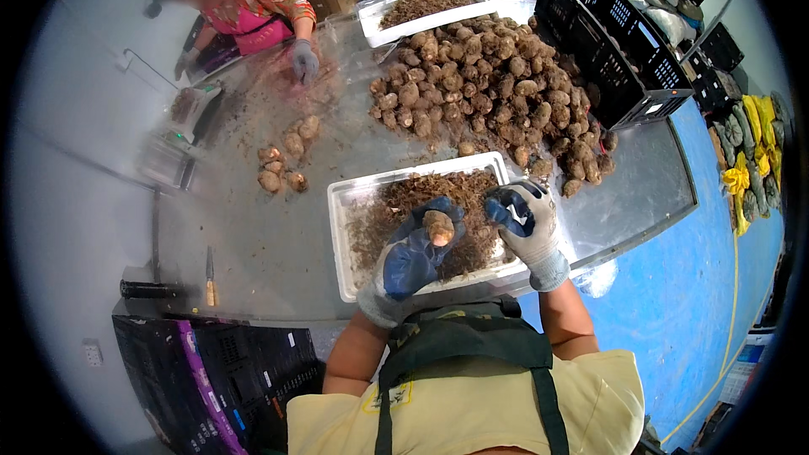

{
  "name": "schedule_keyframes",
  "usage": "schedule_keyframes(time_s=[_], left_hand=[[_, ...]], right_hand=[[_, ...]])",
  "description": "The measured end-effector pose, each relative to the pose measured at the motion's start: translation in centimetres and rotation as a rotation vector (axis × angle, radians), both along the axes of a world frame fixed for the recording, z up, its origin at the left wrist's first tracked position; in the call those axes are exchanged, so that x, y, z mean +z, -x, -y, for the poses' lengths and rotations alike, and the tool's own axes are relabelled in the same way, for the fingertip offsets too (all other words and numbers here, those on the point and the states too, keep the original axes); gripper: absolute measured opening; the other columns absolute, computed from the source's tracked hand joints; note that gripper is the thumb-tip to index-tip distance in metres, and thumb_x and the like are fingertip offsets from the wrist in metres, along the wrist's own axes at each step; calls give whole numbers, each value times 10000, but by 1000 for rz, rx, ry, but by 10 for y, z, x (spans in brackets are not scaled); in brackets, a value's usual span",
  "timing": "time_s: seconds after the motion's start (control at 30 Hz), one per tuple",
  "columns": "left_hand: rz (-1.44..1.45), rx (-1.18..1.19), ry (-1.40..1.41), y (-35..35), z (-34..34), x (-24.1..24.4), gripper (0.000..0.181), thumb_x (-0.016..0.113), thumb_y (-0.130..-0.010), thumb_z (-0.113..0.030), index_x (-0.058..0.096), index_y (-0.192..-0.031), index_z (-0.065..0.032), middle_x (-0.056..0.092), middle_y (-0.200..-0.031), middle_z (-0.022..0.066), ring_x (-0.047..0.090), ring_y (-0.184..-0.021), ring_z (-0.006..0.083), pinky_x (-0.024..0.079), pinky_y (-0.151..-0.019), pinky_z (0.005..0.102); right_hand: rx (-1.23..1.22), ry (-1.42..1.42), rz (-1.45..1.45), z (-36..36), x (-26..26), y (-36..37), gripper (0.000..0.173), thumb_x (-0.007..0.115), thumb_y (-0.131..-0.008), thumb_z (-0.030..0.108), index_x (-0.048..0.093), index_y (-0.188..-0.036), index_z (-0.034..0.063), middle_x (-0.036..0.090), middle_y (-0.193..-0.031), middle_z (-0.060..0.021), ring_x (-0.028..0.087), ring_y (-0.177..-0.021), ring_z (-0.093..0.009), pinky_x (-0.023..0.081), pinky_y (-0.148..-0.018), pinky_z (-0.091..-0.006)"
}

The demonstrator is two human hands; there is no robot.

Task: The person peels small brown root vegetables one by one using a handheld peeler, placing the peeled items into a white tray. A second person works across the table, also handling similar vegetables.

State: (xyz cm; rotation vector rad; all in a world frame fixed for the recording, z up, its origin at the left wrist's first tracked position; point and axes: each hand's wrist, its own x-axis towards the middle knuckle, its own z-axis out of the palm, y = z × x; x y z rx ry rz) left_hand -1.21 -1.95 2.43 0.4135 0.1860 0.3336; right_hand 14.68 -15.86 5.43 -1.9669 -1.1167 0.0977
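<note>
My left hand, in a grey glove with a blue coated palm, holds a brown taro corm with a pale pinkish end towards me. Below it is a white foam tray with brown fibrous peelings in it. Over the tray's right side is my right hand, gloved alike, its thumb and fingers curved with a gap between them. Nothing shows in its grasp. Beyond the tray lies a big heap of hairy taro corms; a few corms form a small group to the left.
A knife with a wooden handle lies on the metal table at left. A gloved co-worker stands across it. A second foam tray and a black plastic crate border the heap. A digital scale stands far left.
</note>
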Motion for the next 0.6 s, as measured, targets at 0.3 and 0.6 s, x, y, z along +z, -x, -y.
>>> schedule_keyframes(time_s=[0.3,0.6], left_hand=[[-177,-70,-814,-3,1,7,443,496,-958,-214,386,-1299,46,516,-1214,92,495,-1121,164,377,-1008,304],[-65,-82,-9,-5,5,-11,488,439,-971,-304,382,-1320,31,487,-1284,154,443,-1238,268,337,-1076,391]], right_hand=[[329,-9,281,-12,14,8,420,718,-628,231,604,-1018,128,571,-1070,-114,527,-1054,-337,384,-949,-501],[8,-46,211,-13,-2,-4,406,757,-638,240,619,-1003,126,602,-1014,-104,535,-1020,-324,367,-951,-460]])
